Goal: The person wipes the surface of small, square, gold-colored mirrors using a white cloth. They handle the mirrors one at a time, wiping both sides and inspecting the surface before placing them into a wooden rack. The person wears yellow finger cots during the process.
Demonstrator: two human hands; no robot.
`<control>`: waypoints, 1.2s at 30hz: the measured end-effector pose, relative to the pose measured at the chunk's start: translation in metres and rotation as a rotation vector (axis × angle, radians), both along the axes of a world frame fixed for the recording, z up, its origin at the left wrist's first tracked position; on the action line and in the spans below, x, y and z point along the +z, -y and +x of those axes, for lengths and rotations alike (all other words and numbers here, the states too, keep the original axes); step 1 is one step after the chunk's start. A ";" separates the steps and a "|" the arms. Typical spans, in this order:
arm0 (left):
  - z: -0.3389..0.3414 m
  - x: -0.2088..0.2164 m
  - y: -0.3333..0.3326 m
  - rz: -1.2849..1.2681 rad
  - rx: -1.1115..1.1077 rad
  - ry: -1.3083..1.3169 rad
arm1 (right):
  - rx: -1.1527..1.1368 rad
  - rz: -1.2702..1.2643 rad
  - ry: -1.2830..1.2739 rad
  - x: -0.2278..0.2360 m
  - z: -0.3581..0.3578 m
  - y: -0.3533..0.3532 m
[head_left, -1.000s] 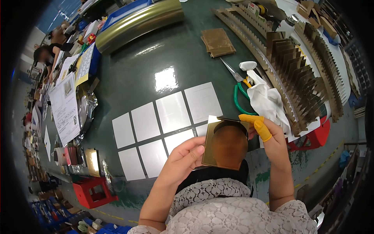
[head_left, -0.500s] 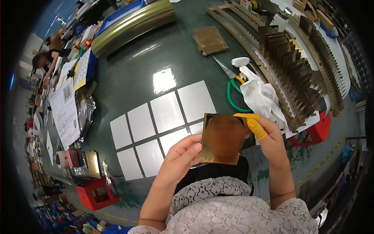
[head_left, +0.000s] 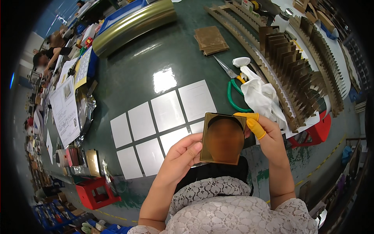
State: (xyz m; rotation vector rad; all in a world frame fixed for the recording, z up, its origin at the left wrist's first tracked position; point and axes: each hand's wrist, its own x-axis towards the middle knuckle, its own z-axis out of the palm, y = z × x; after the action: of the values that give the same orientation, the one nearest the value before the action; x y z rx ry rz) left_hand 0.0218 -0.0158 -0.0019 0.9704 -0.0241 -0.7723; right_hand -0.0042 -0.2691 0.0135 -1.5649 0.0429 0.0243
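Observation:
I hold a square, gold-tinted mirror plate (head_left: 223, 138) upright in front of me with both hands. My left hand (head_left: 180, 156) grips its left edge with thumb and fingers. My right hand (head_left: 268, 136) holds the top right corner; yellow finger cots cover two of its fingers. The plate hangs over the near edge of a dark green table (head_left: 156, 62), just above several white square sheets (head_left: 163, 117) laid in a grid.
Green-handled scissors (head_left: 233, 87) and a white cloth (head_left: 261, 97) lie right of the sheets. Slotted racks of brown plates (head_left: 296, 74) run along the right. A stack of brown squares (head_left: 211, 39) lies farther back. Red bins (head_left: 93, 193), papers and people sit at the left.
The plate has tilted slightly and shifted a little lower and to the right in my hands; both grips are unchanged.

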 end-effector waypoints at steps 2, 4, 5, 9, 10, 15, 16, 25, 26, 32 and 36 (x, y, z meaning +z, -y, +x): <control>-0.001 0.001 0.000 0.012 0.011 -0.005 | -0.006 0.022 0.000 0.002 0.001 -0.003; -0.001 0.003 0.001 0.009 0.020 -0.013 | -0.007 0.016 -0.002 0.000 0.000 -0.002; -0.001 0.004 0.002 -0.009 0.015 -0.007 | -0.007 0.014 -0.003 -0.001 0.000 -0.002; 0.001 0.006 0.001 -0.056 -0.001 0.000 | 0.003 -0.008 -0.023 -0.001 0.002 -0.003; 0.001 0.006 0.000 -0.063 -0.006 -0.003 | 0.013 -0.006 -0.026 -0.001 0.003 -0.002; 0.002 0.000 -0.005 -0.074 0.022 0.008 | -0.039 -0.008 0.059 0.002 0.005 -0.002; 0.002 0.002 -0.004 -0.074 0.039 0.004 | -0.038 0.001 0.071 0.003 0.005 -0.001; 0.003 -0.002 -0.006 -0.084 0.102 0.023 | -0.016 -0.003 0.066 0.006 0.004 -0.006; 0.002 -0.002 -0.006 -0.078 0.109 0.017 | -0.015 -0.009 0.070 0.006 0.004 -0.006; 0.001 -0.001 -0.003 -0.035 0.173 -0.001 | -0.049 -0.074 0.124 0.009 0.005 -0.006; 0.001 -0.003 -0.006 -0.054 0.149 0.012 | -0.070 -0.095 0.126 0.012 0.005 -0.010</control>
State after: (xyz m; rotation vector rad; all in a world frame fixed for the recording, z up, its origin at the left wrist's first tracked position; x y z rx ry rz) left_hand 0.0233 -0.0095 -0.0049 0.9145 0.0168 -0.6254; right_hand 0.0011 -0.2594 0.0260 -1.6564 0.0000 -0.1331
